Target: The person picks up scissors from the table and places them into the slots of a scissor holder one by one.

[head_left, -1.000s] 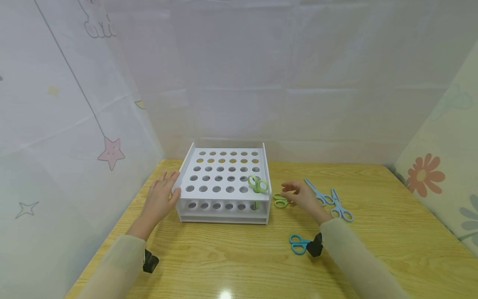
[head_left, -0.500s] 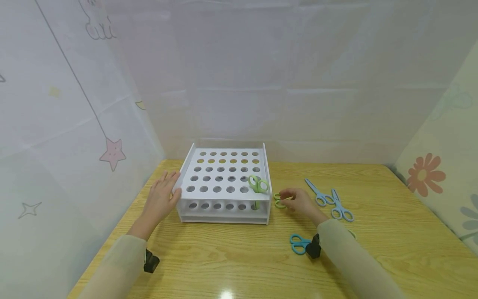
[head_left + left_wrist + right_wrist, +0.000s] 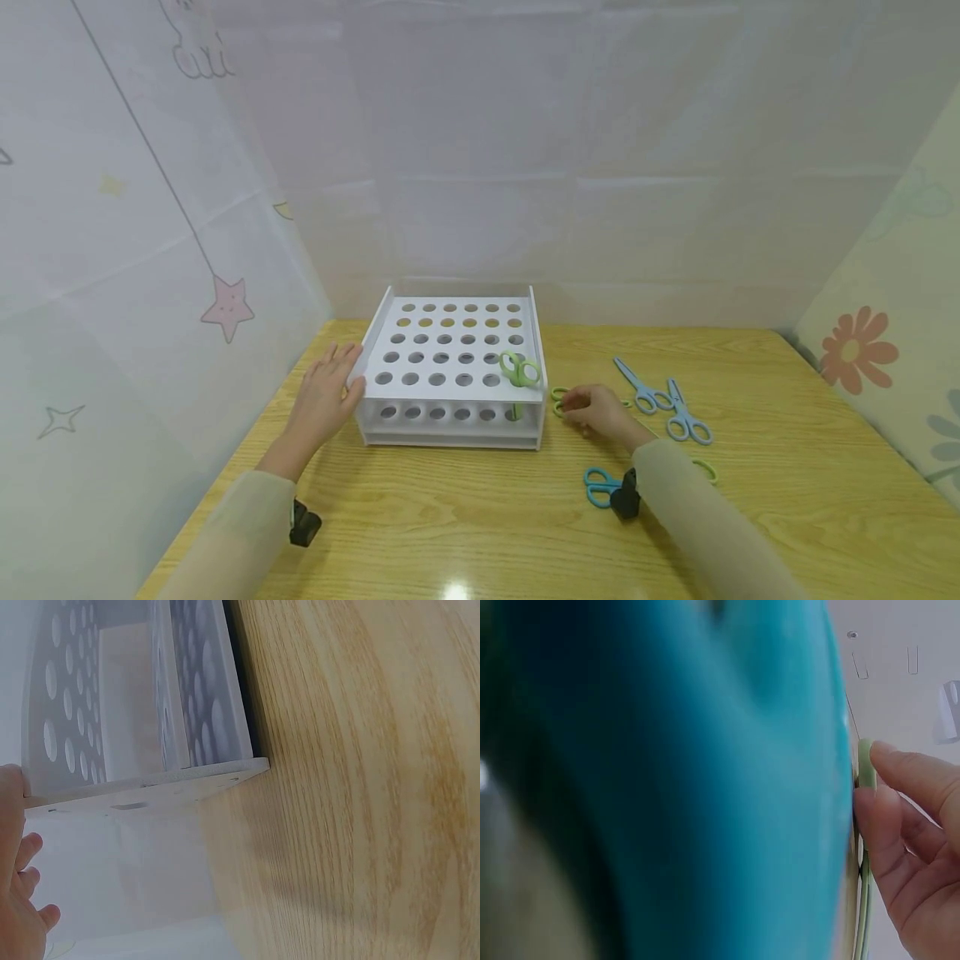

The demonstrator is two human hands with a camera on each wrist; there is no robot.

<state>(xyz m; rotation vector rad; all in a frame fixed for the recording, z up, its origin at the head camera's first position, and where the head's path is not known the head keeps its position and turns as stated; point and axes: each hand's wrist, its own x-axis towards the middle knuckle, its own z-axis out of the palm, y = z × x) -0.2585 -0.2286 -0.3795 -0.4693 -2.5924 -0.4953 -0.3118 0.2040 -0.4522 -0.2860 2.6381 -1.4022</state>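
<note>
A white rack (image 3: 450, 369) with rows of round holes stands on the table. Green scissors (image 3: 519, 372) stand in its front right corner hole, handles up. My left hand (image 3: 322, 406) rests against the rack's left side panel (image 3: 142, 789), fingers extended in the head view. Just right of the rack, my right hand (image 3: 603, 412) pinches the handle of another pair of green scissors (image 3: 866, 765) lying on the table. In the head view the hand covers much of that pair. Blue scissors (image 3: 600, 487) lie beneath the right wrist and loom blurred in the right wrist view.
Two pairs of light blue scissors (image 3: 686, 415) lie right of my right hand. A green scissors handle (image 3: 705, 472) shows past the right sleeve, which hides part of it. Patterned cloth walls enclose the wooden table (image 3: 420, 517) at the back and sides.
My right hand has shifted slightly toward me and closed on the green scissors' handle. More of the green handle beyond the right sleeve shows. My left hand has stayed at the rack.
</note>
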